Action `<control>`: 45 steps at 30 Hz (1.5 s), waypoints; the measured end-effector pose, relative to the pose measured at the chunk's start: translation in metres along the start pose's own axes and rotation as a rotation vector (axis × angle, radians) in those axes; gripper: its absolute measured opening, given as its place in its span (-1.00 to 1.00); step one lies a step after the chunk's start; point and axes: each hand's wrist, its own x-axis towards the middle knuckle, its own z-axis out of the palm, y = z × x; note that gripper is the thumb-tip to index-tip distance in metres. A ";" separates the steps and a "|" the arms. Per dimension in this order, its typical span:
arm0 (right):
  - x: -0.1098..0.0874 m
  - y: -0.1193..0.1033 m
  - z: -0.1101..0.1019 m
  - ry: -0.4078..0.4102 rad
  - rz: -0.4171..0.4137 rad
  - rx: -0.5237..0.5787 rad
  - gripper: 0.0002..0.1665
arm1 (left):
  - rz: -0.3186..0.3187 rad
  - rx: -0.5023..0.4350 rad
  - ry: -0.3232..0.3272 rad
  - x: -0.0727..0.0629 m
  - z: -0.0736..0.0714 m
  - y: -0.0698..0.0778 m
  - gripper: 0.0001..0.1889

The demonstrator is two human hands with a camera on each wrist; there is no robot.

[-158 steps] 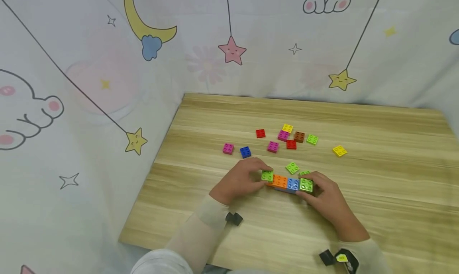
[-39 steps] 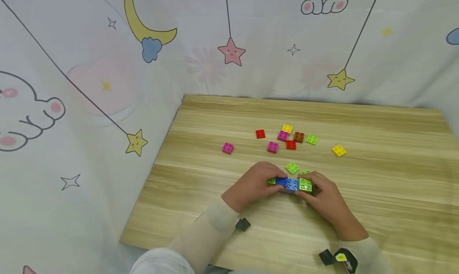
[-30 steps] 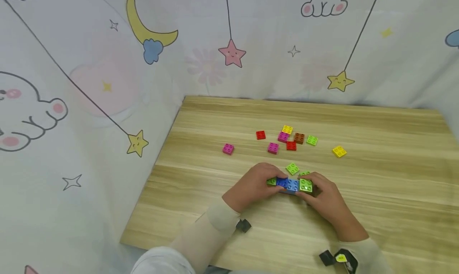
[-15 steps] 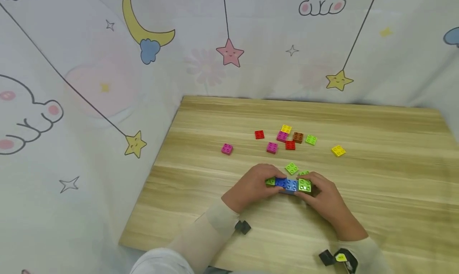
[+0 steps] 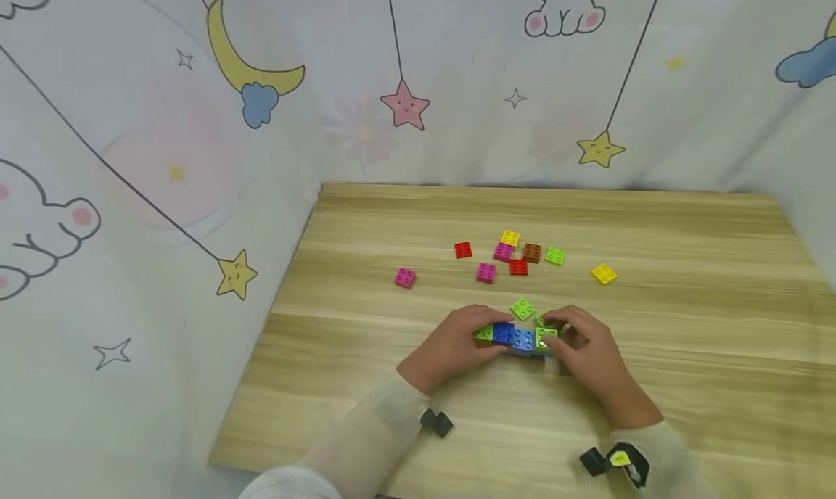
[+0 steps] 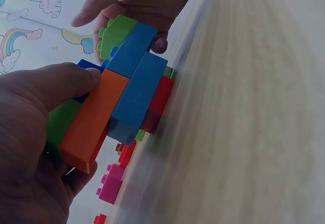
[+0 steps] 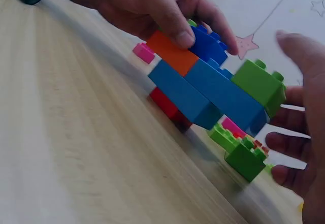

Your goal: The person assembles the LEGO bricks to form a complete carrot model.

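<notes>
A stepped toy-brick build stands on the table between both hands: a red brick (image 7: 165,103) at the bottom, two light blue bricks (image 7: 223,94) and an orange brick (image 6: 96,115) above. On top sit a green brick (image 5: 483,334) at the left, a dark blue brick (image 5: 503,333) beside it, and another green brick (image 5: 546,337) at the right end. My left hand (image 5: 451,345) grips the left part, thumb on the orange and dark blue bricks in the left wrist view. Around the right end, my right hand (image 5: 597,361) has its thumb and fingers spread apart, holding nothing.
Just behind the build lie a flat lime brick (image 5: 522,309) and another green brick (image 7: 246,158). Farther back are several loose bricks, among them a brown one (image 5: 532,252), a red one (image 5: 463,249) and a magenta one (image 5: 405,278). A yellow brick (image 5: 604,274) lies right.
The dark blue brick went from the table onto the build, beside the left green brick. My right hand, which gripped the right end, has loosened. The head view has shifted slightly.
</notes>
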 end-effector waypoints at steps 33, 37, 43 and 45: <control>0.100 0.057 -0.009 0.051 -0.121 -0.338 -0.59 | 0.028 -0.052 -0.012 -0.003 0.004 -0.006 -0.58; 0.081 0.034 -0.012 0.180 -0.241 -0.130 -0.54 | 0.031 -0.038 -0.001 -0.003 0.001 -0.007 -0.58; 0.037 -0.002 -0.011 0.115 -0.403 0.074 -0.46 | 0.029 -0.027 0.003 -0.003 -0.002 -0.009 -0.57; 0.027 -0.009 -0.007 0.087 -0.443 0.094 -0.53 | 0.035 -0.020 0.010 -0.003 -0.003 -0.010 -0.57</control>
